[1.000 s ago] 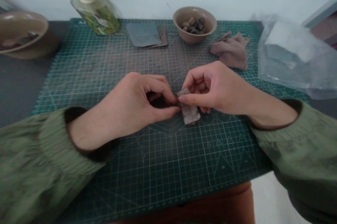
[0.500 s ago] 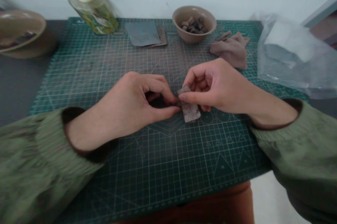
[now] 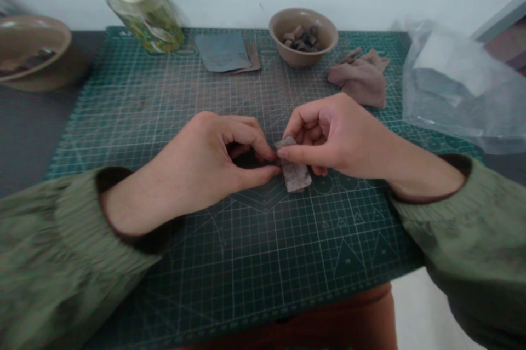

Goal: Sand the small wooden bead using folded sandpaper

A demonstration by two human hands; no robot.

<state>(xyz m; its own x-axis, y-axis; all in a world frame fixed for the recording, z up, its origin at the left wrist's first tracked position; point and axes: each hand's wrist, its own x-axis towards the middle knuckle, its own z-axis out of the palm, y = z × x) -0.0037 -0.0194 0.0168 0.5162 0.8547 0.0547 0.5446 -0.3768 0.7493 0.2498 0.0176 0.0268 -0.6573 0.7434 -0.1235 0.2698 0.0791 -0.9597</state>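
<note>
A small worn greyish-brown strip (image 3: 297, 176) is pinched between the thumb and fingers of my right hand (image 3: 329, 139), over the green cutting mat (image 3: 255, 246). My left hand (image 3: 230, 155) is closed in a pinch against the strip's left side. Whatever sits between its fingertips is too small and hidden to make out. The fingertips of both hands nearly meet at the strip's upper part.
Behind the hands stand a bowl of small blocks (image 3: 303, 57), grey-blue sheets (image 3: 225, 52) and a glass bottle (image 3: 152, 21). A crumpled brown cloth (image 3: 364, 81) and a clear plastic bag (image 3: 460, 87) lie at right. Another bowl (image 3: 61, 73) is at far left.
My right hand and the strip have shifted very slightly left, and the strip's tilt differs a little. My left hand has barely moved.
</note>
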